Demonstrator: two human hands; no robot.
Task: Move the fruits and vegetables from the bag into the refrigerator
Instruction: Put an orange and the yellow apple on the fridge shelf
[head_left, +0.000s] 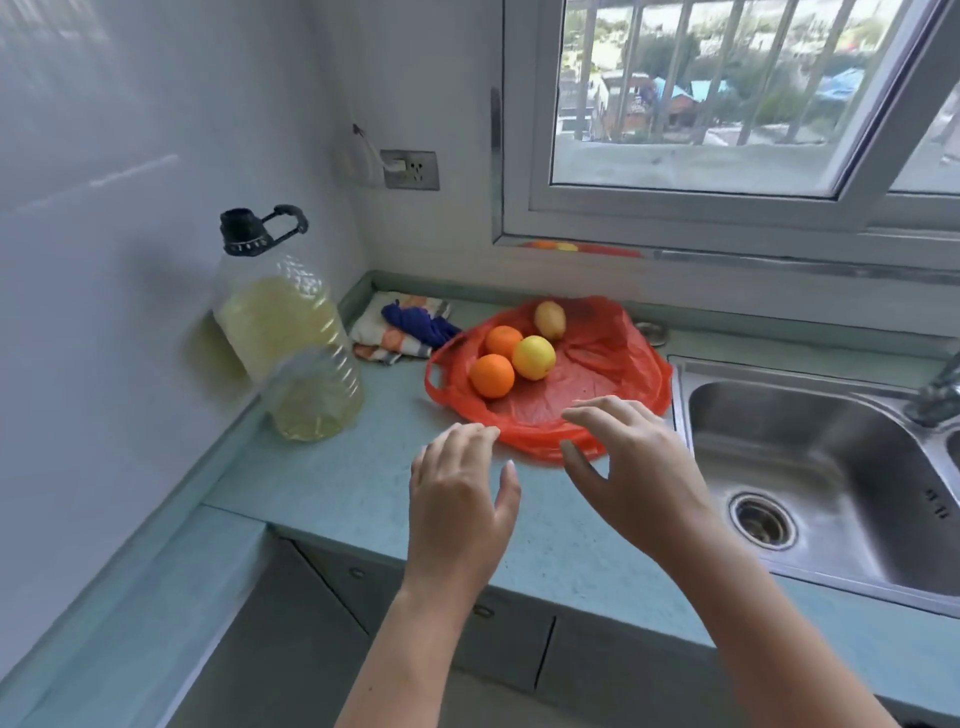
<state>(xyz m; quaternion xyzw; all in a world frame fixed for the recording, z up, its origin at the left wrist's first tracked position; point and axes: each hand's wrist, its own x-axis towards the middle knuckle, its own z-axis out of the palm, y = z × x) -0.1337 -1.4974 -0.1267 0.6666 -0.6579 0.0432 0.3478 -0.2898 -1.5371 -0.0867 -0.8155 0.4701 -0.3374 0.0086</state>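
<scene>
Pickup step — both grips spread, empty: left hand (460, 486), right hand (631, 467). Next, close on the orange (492, 375) just ahead, on the red bag (597, 374).

Tap (937, 387) cut off by the right edge. Second sink bowl (955, 452) nearly all out of view. Near edge of red bag (597, 374) hidden behind right hand (631, 475). Blurry oil bottle (288, 332). Small round thing (652, 332) behind bag, too hidden to tell.
</scene>
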